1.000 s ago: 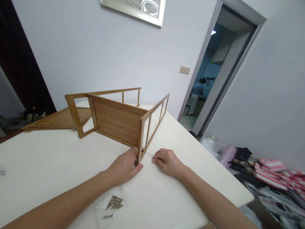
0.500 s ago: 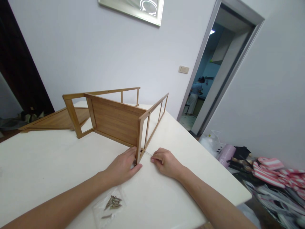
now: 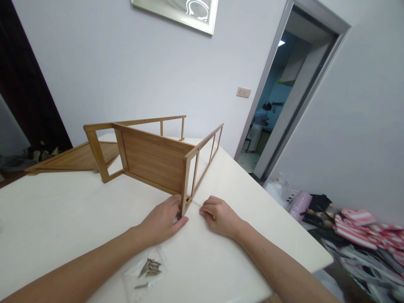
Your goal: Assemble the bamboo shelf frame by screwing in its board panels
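Observation:
A wooden shelf unit (image 3: 151, 158) lies on its side on the white table, with one panel fixed between two ladder-like side frames. My left hand (image 3: 162, 221) grips the near lower corner of the right side frame (image 3: 186, 181), thumb in front and fingers behind the upright. To the right, my right hand (image 3: 219, 214) is closed in a pinch on a thin, straight metal hex key (image 3: 196, 203). Its tip reaches the lower rail of the side frame; the end inside my fingers is hidden. Several screws (image 3: 150, 268) lie on a clear plastic bag (image 3: 129, 280) near my left forearm.
More wooden panels (image 3: 72, 160) lie at the table's left end. The white table (image 3: 303, 248) has its right edge beside a floor pile of bags and striped cloth (image 3: 356, 227). Beyond a doorway, a person (image 3: 259, 122) stands in another room. A wall is behind the table.

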Action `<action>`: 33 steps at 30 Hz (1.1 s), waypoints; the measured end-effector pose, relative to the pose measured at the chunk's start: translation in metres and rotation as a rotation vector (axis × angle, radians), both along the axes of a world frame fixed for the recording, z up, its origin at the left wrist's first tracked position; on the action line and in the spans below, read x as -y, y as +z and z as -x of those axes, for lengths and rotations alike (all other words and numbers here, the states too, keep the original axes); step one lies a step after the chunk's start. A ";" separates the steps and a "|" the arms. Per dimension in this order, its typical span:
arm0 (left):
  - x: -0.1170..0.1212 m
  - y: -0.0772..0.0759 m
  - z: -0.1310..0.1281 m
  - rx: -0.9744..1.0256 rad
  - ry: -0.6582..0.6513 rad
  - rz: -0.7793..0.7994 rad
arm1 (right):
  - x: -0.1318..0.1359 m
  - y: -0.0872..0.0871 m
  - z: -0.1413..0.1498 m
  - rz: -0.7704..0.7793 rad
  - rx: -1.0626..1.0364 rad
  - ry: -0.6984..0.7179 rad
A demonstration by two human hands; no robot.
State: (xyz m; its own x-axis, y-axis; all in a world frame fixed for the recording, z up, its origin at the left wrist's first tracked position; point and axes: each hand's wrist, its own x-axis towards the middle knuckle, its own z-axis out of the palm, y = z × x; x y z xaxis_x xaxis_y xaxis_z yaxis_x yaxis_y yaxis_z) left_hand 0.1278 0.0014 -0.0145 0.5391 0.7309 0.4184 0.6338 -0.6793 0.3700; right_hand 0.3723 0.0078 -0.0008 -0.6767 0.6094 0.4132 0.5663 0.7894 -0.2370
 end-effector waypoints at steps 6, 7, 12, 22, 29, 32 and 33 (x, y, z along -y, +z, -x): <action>-0.001 -0.002 0.000 0.006 -0.011 -0.006 | 0.001 -0.001 0.000 -0.027 0.034 -0.010; -0.001 -0.002 0.000 0.008 -0.012 -0.007 | 0.001 0.000 0.001 -0.028 0.037 -0.009; -0.002 -0.001 0.000 0.019 -0.014 -0.013 | 0.001 0.000 0.001 -0.021 0.038 -0.009; -0.001 -0.001 0.001 -0.004 0.001 0.002 | 0.001 -0.001 0.001 -0.011 -0.017 -0.015; -0.002 -0.003 0.001 0.010 -0.004 -0.013 | 0.002 -0.003 0.001 -0.010 -0.032 -0.020; -0.001 -0.001 0.001 0.002 -0.003 -0.004 | 0.001 -0.002 0.000 0.007 -0.053 -0.031; 0.000 0.000 0.000 -0.002 -0.004 0.000 | 0.000 -0.002 0.000 0.015 -0.059 -0.037</action>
State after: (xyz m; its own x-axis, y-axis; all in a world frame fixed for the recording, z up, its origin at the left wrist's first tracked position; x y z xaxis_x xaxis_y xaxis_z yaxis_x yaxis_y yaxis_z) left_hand 0.1273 0.0016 -0.0142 0.5426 0.7288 0.4176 0.6317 -0.6817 0.3690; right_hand 0.3726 0.0077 -0.0029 -0.6284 0.6400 0.4422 0.5798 0.7643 -0.2823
